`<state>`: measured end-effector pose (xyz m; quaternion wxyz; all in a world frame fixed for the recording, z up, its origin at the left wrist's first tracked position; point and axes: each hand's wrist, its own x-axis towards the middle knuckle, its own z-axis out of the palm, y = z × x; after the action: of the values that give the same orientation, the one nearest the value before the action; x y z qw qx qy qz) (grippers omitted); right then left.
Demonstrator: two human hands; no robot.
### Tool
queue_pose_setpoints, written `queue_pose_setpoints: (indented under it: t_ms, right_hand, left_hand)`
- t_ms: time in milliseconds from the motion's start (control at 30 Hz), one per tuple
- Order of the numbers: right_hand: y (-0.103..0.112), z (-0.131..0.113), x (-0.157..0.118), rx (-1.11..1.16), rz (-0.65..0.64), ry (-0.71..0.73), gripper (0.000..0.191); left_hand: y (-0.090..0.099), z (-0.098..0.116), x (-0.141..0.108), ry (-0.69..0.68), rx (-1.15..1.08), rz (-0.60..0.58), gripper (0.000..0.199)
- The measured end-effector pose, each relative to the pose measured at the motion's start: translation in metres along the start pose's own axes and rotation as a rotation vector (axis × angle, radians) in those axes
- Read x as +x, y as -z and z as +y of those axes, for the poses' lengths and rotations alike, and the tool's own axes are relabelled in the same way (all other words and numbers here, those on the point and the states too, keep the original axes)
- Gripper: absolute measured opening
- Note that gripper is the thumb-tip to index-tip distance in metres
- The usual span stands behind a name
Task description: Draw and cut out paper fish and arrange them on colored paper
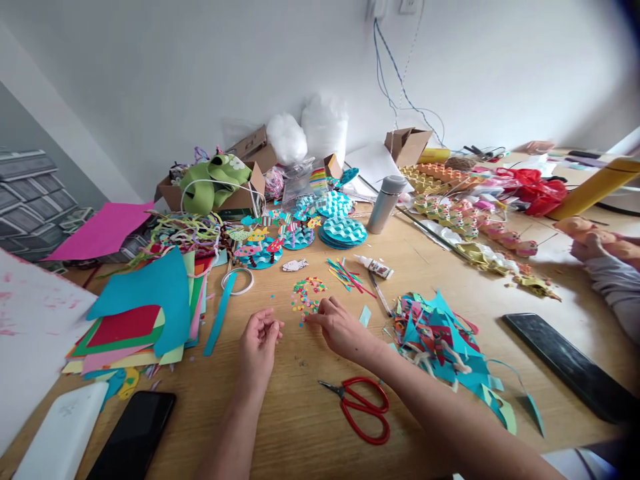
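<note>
Toward the near edge of the bench (295, 427) lie red-handled metal scissors (363, 404). Beyond, the left hand (259, 337) is curled; whether its grip holds anything I cannot tell. The right hand (338, 327), its grip likewise unclear, reaches the small multicoloured paper dots (306, 291) mid-bench, before a white fish-shaped cutout (295, 265).

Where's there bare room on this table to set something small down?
Bare wooden tabletop lies between the left forearm and the red-handled metal scissors. Another patch sits right of the white glue bottle, bordered by the heaped coloured paper scraps and the black rectangular device. It's crowded around the stacked blue-and-white wavy paper discs.
</note>
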<state>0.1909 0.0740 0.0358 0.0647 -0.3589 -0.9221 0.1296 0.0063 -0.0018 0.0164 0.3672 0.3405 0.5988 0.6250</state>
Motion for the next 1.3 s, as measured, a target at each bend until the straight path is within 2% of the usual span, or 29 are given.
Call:
queue_pose_setpoints:
  t_ms: [67, 167, 300, 433, 667, 767, 900, 1100, 1300]
  right_hand:
    - [-0.002, -0.003, -0.001, 0.024, -0.015, 0.020, 0.045]
    - [0.000, -0.004, -0.003, 0.036, 0.037, -0.010, 0.045]
    - [0.007, 0.002, -0.003, -0.028, 0.104, -0.141, 0.038]
    - [0.005, 0.010, -0.002, -0.101, 0.061, -0.255, 0.035]
    - [0.000, 0.004, 0.006, -0.091, 0.081, -0.195, 0.035]
    - [0.002, 0.000, 0.013, -0.163, 0.040, -0.209, 0.034]
    - [0.001, -0.005, 0.019, -0.126, -0.016, -0.160, 0.035]
    - [-0.001, -0.010, 0.026, -0.161, -0.003, -0.140, 0.040]
    - [0.010, 0.000, 0.035, -0.142, 0.060, -0.147, 0.039]
  left_hand:
    - [0.000, 0.000, 0.000, 0.000, 0.013, -0.002, 0.037]
    - [-0.001, 0.000, 0.001, -0.013, 0.039, -0.001, 0.034]
    - [-0.002, -0.006, 0.000, -0.080, 0.089, -0.013, 0.026]
    - [-0.003, -0.013, 0.000, -0.156, 0.142, -0.052, 0.021]
    - [-0.003, -0.017, 0.004, -0.193, 0.193, -0.057, 0.020]
    - [-0.002, -0.017, 0.005, -0.205, 0.214, -0.059, 0.021]
    - [-0.002, -0.016, 0.005, -0.212, 0.227, -0.052, 0.020]
    - [-0.001, -0.017, 0.005, -0.220, 0.238, -0.067, 0.019]
    - [-0.002, -0.022, 0.007, -0.216, 0.245, -0.058, 0.019]
